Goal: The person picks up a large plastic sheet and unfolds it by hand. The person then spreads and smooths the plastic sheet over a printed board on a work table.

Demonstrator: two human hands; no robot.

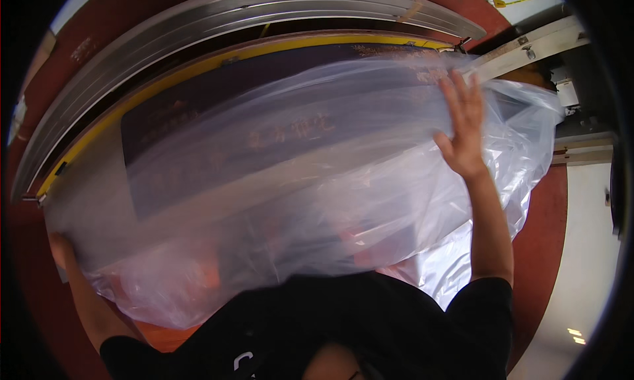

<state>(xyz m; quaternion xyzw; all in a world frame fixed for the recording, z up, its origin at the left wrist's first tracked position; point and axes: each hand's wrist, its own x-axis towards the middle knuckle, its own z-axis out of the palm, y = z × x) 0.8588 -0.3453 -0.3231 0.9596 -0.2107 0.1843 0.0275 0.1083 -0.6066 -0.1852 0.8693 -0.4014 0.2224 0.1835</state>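
Observation:
A large sheet of clear plastic film (pixel 284 201) spreads over a wide, flat board, loose and wrinkled toward me and at the right. Through it shows a dark purple printed panel (pixel 198 142) with a greyish surface around it. My right hand (pixel 465 129) lies on the film near its far right part, fingers stretched out and thumb apart. At the left edge of the board is my left hand (pixel 61 251), next to the film's near left border. Its fingers are blurred and partly hidden, so their grip does not show.
A yellow strip (pixel 165 79) borders the board's far side. Beyond it runs a long, ribbed metal rail (pixel 264 6), bent by the lens. A pale beam (pixel 528 46) stands at the far right, above a red floor (pixel 545 228) and a whitish floor area (pixel 588 248).

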